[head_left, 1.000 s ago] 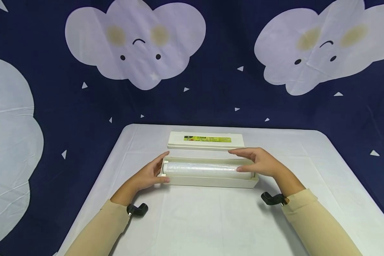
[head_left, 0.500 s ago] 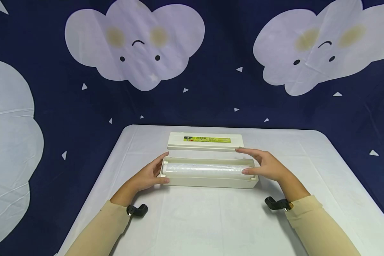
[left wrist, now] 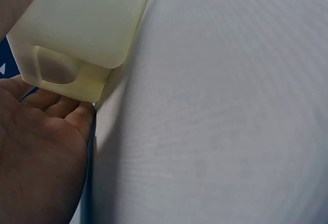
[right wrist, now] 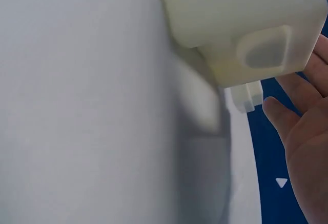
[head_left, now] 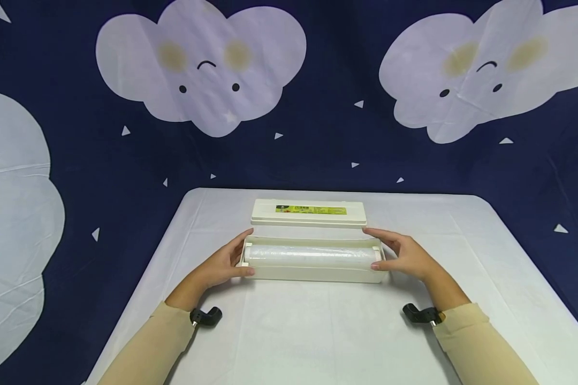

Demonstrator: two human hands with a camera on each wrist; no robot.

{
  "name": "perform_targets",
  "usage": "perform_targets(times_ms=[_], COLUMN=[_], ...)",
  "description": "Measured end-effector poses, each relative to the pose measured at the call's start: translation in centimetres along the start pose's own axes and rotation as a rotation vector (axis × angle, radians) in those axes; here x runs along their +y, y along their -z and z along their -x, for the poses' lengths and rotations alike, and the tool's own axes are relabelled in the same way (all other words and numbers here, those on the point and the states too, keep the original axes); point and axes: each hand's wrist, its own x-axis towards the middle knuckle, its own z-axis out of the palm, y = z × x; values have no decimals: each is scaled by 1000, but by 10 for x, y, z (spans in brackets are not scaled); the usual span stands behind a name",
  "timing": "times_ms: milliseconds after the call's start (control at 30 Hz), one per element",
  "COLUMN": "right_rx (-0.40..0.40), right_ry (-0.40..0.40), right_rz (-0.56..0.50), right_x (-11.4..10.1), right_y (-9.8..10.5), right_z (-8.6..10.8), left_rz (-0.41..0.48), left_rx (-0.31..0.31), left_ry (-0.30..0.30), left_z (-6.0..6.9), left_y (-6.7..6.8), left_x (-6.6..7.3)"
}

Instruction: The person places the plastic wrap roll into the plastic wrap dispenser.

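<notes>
A cream plastic cling-film box (head_left: 313, 274) stands uncovered on the table, its long side facing me. Inside it lies a roll of clear cling film (head_left: 308, 254). My left hand (head_left: 221, 263) grips the box's left end, thumb on the front rim and fingers round the back; in the left wrist view its fingers (left wrist: 77, 116) lie against the far side of the end wall. Around the right end is my right hand (head_left: 409, 258), thumb over the front corner and fingers stretched out behind. In the right wrist view the fingers (right wrist: 302, 93) look fairly straight beside the end wall.
Behind the box lies its cream lid (head_left: 313, 220), which carries a yellow-green label (head_left: 310, 209). A white cloth covers the table (head_left: 289, 331). A dark blue curtain (head_left: 318, 155) with printed clouds hangs at the back.
My right hand has slid to the right, from above the roll to the box's right end, and lowered slightly. The left hand, box and lid stay in place.
</notes>
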Motion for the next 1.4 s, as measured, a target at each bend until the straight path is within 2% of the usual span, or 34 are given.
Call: perform_targets(times_ms=[367,733,1133,1400], right_rx=[-11,-6,8,-1], right_ry=[3,4,-12,-15], right_rz=[-88,-146,-150,-166], right_x=[11,13,13,15], right_y=[-2,-6,-10,-10], right_z=[9,13,16,16], left_rz=[-12,4,5,-1], left_rx=[9,0,-6,-5], left_ry=[6,5,-5,10], left_z=[0,0,-1,-1], left_y=[-1,0,-1,0], left_x=[1,2,2,3])
